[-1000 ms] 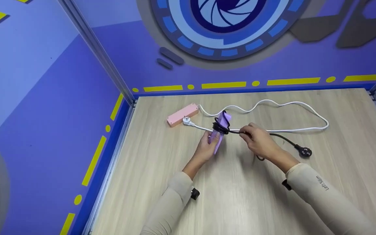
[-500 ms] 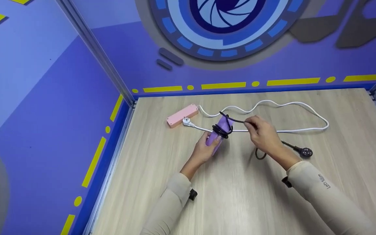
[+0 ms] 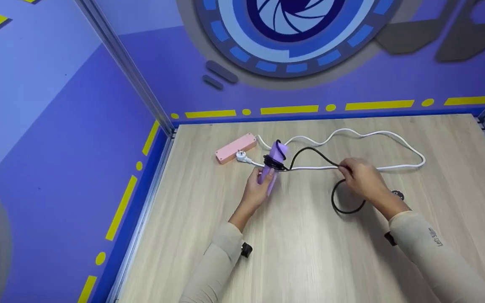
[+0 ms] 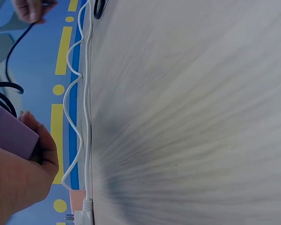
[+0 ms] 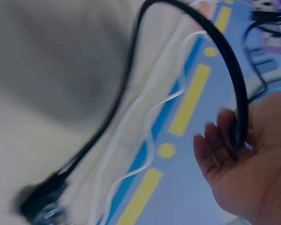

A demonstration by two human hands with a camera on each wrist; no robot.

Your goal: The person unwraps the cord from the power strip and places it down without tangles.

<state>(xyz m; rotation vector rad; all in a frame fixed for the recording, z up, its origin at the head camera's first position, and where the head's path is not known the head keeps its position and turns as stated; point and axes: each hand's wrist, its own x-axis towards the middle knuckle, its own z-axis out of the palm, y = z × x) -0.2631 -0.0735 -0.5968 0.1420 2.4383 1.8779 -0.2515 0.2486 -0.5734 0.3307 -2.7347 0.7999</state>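
Note:
My left hand [image 3: 254,189] grips the lower end of a purple power strip [image 4: 11,133], holding it tilted above the table. Several turns of its black cord [image 3: 273,163] are wound round the strip's middle, and one strand crosses its upper end. Farther right, my right hand [image 3: 364,180] pinches the cord between thumb and fingers. A slack arch of cord runs between the hands. Below the right hand the cord hangs in a loop to its black plug [image 5: 44,199], which is partly hidden behind the wrist in the head view.
A pink power strip [image 3: 236,148] lies face down at the back left of the wooden table [image 3: 310,252]. Its white cord [image 3: 387,132] spreads in a long loop to the right and back to a white plug [image 3: 241,156]. Printed panels stand behind and at the left.
The right hand has moved right and slightly down with the cord, lengthening the stretch between the hands. The left hand has shifted a little left with the purple power strip.

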